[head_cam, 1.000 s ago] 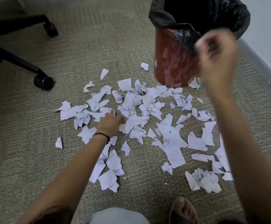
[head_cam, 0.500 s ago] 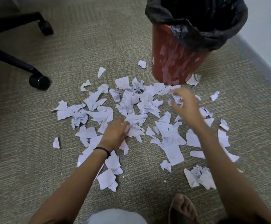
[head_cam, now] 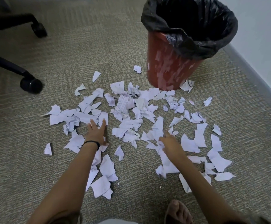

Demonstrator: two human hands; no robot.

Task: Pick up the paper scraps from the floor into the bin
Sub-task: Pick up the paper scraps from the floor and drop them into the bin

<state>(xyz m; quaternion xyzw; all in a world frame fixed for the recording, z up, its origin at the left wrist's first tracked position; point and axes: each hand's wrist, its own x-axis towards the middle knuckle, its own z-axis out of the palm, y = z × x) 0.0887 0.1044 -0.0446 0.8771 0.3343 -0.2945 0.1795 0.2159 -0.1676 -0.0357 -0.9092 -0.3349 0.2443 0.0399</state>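
Note:
Several torn white paper scraps (head_cam: 128,110) lie scattered over the carpet in front of a red bin (head_cam: 168,68) lined with a black bag, which stands upright at the upper right. My left hand (head_cam: 96,132), with a black band at the wrist, lies flat on the floor with fingers spread, its fingertips touching scraps at the left of the pile. My right hand (head_cam: 170,144) is low in the middle of the pile, fingers curled around a few crumpled scraps.
A black office chair base with two castors (head_cam: 31,84) stands at the left. A grey skirting board and white wall (head_cam: 252,65) run along the right behind the bin. My sandalled foot (head_cam: 178,212) is at the bottom edge.
My right hand came down from above the bin to the middle of the pile and closed on scraps. My left hand slid left and opened flat on the floor.

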